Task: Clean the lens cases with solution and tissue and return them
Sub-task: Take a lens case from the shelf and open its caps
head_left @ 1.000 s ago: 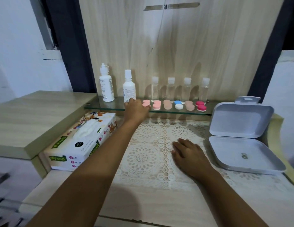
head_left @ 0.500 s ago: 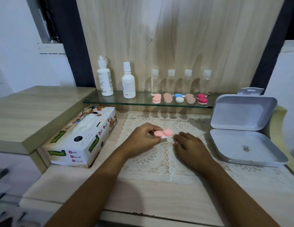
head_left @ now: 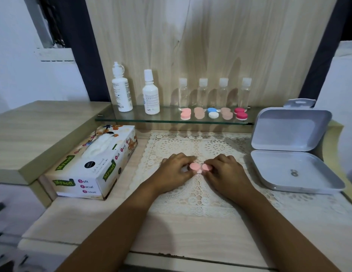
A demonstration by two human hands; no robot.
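Left hand (head_left: pixel 175 170) pinches left end of pink lens case (head_left: pixel 200 168), right hand (head_left: pixel 226 172) pinches right end. Case low over lace mat (head_left: pixel 191 195), desk (head_left: pixel 191 232) centre. Likely light, stiff, smooth plastic; grip outer rims firmly.

Two bare forearms showed from the bottom edge of the view, slender and narrowing toward the wrists, each ending in a bare hand, the left hand (head_left: pixel 174 170) and the right hand (head_left: pixel 225 172), with rounded knuckles and finer finger detail too blurred to tell.
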